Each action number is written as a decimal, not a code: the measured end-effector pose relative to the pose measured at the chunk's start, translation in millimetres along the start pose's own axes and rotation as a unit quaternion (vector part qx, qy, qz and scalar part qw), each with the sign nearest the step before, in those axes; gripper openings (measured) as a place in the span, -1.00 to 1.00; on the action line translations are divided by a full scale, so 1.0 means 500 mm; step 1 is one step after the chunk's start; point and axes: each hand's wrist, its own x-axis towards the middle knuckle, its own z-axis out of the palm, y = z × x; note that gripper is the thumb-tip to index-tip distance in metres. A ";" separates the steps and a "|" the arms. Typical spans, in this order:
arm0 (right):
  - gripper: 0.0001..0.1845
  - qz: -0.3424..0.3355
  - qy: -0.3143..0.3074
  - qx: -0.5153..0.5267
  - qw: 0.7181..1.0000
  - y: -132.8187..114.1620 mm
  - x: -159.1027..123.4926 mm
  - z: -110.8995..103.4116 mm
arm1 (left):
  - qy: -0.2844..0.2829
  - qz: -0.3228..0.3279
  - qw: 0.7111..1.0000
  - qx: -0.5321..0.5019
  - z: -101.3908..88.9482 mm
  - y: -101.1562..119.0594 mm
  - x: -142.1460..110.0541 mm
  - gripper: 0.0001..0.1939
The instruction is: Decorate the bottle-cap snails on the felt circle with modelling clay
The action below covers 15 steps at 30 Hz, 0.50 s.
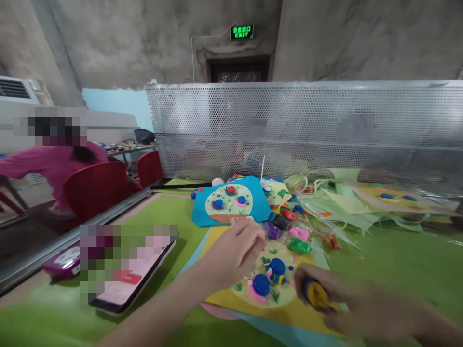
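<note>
My left hand [240, 243] is over the upper left part of a yellow craft sheet [220, 289], fingers curled together; whatever they may pinch is hidden. My right hand [347, 299], smeared by motion, is closed around a round thing with a dark blue rim and a yellow middle [315, 294], just off the sheet's right side. On the sheet a pale oval carries two blue bottle caps [261, 285], striped and pink clay bits and green grass shapes. Beyond it lie bags of coloured clay: purple [273, 230], pink [298, 234] and green [299, 246].
A finished-looking blue craft sheet [197, 212] lies behind my left hand. A phone [133, 284] and a purple case [65, 262] lie on the left. Pale green paper strips [336, 202] pile up before a perforated metal screen [304, 130]. A person in pink [54, 168] sits at the far left.
</note>
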 end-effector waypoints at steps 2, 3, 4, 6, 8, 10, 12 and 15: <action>-0.69 -0.107 0.059 0.076 0.990 -0.035 0.063 -0.001 | 0.016 0.022 1.000 -0.013 -0.005 0.000 -0.001 -0.87; -0.75 -0.138 0.048 0.089 0.985 -0.046 0.090 0.000 | 0.026 0.032 0.999 -0.016 -0.007 -0.002 -0.002 -0.88; -0.75 -0.135 0.066 0.100 0.984 -0.052 0.111 0.003 | 0.035 0.041 0.998 -0.018 -0.007 -0.003 -0.003 -0.88; -0.71 -0.151 0.099 0.119 0.976 -0.050 0.136 0.012 | 0.047 0.052 0.997 -0.020 -0.006 -0.007 -0.005 -0.86; -0.66 -0.163 0.136 0.115 0.970 -0.039 0.140 0.026 | 0.053 0.063 0.996 -0.022 -0.002 -0.007 -0.009 -0.86; -0.65 -0.155 0.163 0.095 0.970 -0.027 0.132 0.040 | 0.047 0.072 0.996 -0.021 0.005 -0.002 -0.011 -0.86; -0.69 -0.139 0.176 0.074 0.972 -0.022 0.121 0.050 | 0.025 0.068 0.997 -0.018 0.012 0.006 -0.013 -0.86; -0.76 -0.122 0.197 0.054 0.971 -0.024 0.113 0.057 | -0.015 0.041 0.999 -0.018 0.021 0.018 -0.014 -0.82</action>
